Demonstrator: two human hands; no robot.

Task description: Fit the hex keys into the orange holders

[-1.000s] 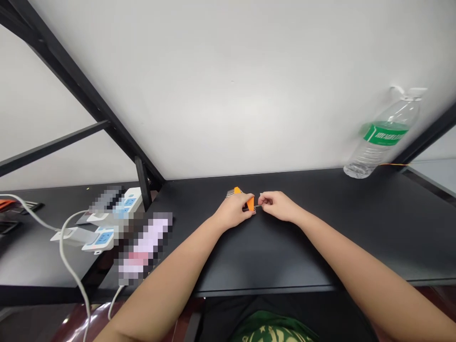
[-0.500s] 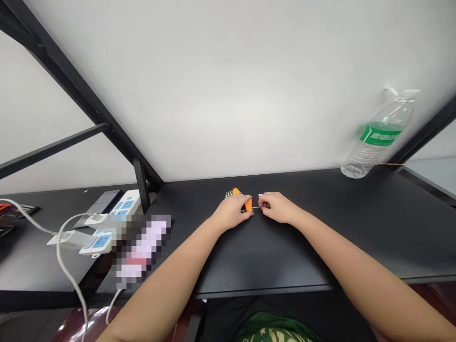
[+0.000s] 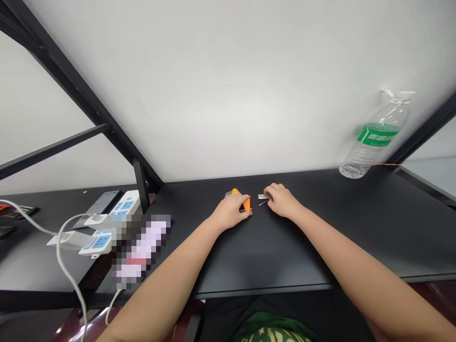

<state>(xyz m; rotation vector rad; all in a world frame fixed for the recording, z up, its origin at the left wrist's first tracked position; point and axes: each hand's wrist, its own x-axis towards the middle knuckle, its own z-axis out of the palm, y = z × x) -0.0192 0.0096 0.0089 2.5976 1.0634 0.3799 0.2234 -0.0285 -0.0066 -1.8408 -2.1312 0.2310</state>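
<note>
While my left hand (image 3: 230, 212) keeps the orange holder (image 3: 247, 204) pinched between thumb and fingers, my right hand (image 3: 282, 200) bends over a small group of metal rods (image 3: 262, 196) just to its right. The holder rests at the middle of the black desk (image 3: 228, 259), partly covered by my left hand; further thin rods (image 3: 228, 194) show at its far left side. Half a second earlier, a thin rod bridged the gap between the holder and my right fingertips. That gap now holds no rod: a single thin rod (image 3: 262, 202) lies at a slant below the group, near my right fingers and apart from the holder. I judge it to be the same rod, drawn free and brought to the others, so that this one separation appears complete, with more rods remaining at the holder. The right fingers are curled and narrow; whether they grip the rods or merely rest on them, I cannot tell. Surroundings: a clear bottle (image 3: 378, 135) with a green label at the far right, against the wall (image 3: 228, 118); a white power strip (image 3: 126, 205) at the left.
</note>
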